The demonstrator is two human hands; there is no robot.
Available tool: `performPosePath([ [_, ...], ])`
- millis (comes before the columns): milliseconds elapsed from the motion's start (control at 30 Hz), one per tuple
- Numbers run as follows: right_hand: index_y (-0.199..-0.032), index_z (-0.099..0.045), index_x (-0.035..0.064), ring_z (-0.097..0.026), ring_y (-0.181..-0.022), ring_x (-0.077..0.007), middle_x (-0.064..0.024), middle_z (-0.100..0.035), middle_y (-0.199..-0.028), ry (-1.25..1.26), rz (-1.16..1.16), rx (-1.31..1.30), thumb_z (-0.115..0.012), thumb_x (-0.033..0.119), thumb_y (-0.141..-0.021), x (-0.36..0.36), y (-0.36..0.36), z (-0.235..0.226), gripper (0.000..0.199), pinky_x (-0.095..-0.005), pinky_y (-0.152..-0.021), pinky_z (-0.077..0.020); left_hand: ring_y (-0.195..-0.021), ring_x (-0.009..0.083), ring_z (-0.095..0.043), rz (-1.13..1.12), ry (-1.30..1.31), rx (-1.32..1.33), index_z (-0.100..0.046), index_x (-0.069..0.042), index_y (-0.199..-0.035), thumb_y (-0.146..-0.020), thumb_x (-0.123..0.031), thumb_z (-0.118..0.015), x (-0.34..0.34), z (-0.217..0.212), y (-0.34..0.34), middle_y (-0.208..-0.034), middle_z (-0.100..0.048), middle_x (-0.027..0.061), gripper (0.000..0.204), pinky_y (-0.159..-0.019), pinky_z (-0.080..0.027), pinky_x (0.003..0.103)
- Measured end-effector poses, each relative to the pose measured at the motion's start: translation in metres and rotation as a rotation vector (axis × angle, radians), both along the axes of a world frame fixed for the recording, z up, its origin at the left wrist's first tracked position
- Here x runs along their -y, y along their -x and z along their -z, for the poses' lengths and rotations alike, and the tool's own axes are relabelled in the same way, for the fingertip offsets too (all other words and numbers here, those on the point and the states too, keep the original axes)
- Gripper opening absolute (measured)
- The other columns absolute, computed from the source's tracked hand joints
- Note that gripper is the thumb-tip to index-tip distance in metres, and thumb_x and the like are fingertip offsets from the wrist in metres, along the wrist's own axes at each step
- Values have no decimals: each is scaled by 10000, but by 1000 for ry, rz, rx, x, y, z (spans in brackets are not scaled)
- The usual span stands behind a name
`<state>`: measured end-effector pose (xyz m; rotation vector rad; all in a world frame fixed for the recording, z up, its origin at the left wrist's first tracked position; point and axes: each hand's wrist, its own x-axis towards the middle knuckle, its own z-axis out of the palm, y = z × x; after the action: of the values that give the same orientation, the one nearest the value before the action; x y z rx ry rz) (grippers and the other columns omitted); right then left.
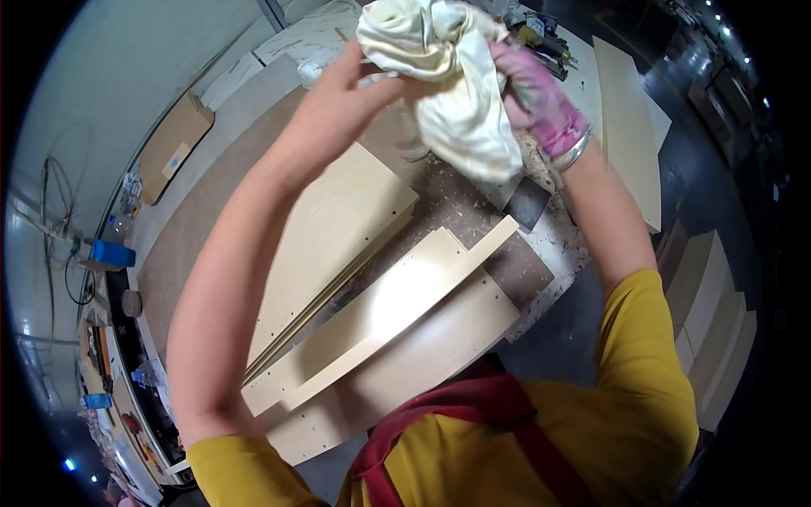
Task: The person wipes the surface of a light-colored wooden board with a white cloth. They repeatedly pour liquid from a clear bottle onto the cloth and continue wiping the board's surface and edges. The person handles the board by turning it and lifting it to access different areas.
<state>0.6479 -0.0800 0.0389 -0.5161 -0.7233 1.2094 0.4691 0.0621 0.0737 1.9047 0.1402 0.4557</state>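
A crumpled off-white cloth (469,106) hangs in front of me over the far part of the bench, blurred along its lower end. My right hand (545,101), in a pink-stained glove, grips its right side. On the other side, my bare left hand (351,89) has its fingers curled at the cloth's left edge, their tips partly hidden. Nearer to me lie pale wooden panels: a broad panel with small holes (338,220) on the left, a long narrow strip (405,304) in the middle, and another drilled panel (422,338) beneath it.
A dark square block (528,205) sits near the bench's dusty right edge. Tools (549,46) lie at the far right, beside a long pale board (625,127). A cardboard piece (176,148) rests at the far left. Stacked boards (710,321) stand low on the right.
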Motion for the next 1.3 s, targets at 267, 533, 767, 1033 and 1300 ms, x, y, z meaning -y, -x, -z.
performPosePath([
  [267,-1175,-558,69,-590,-1021,-304,-159,-597,-1122,204,901,1914,-608,360,-815,-84,-40,10,466,-399,-897,-465,-1040,128,-510,-161,-173,-406,-498,-82,-1235,-896,-191,-545,-43,48,34,-1193,-538,31,360,-861,-417,276],
  [533,-1146,-577,158,-582,-954,-339,-151,-558,-1057,193,632,1845,-702,217,-732,-95,-4,57,437,-408,-819,-471,-1013,145,-560,-79,-367,-512,-523,-58,-1204,-914,-204,-559,-58,65,41,-1119,-586,75,327,-877,-442,287],
  [767,-1183,-537,108,-550,-957,-287,-153,-564,-1027,-125,939,1754,-664,257,-763,-39,-8,30,464,-379,-822,-442,-930,236,-606,-193,-592,-240,-311,-15,-1381,-764,-391,-727,-42,92,1,-1271,-520,201,833,-864,-461,329],
  [1033,-1260,-475,86,-542,-1005,-261,-152,-539,-1129,14,836,1153,-618,321,-820,3,8,27,519,-371,-867,-443,-1070,234,-549,-193,-630,-127,-351,12,-1355,-745,-217,-751,-10,84,-12,-1227,-529,174,765,-917,-433,345],
  [1300,-1047,-597,181,-422,-589,-104,-8,-563,-752,309,401,73,-479,413,-926,36,26,151,287,-281,-487,-324,-922,298,-564,-162,-1402,-348,-468,-205,-1308,-646,-210,-793,4,83,11,-998,-546,87,738,-753,-424,423],
])
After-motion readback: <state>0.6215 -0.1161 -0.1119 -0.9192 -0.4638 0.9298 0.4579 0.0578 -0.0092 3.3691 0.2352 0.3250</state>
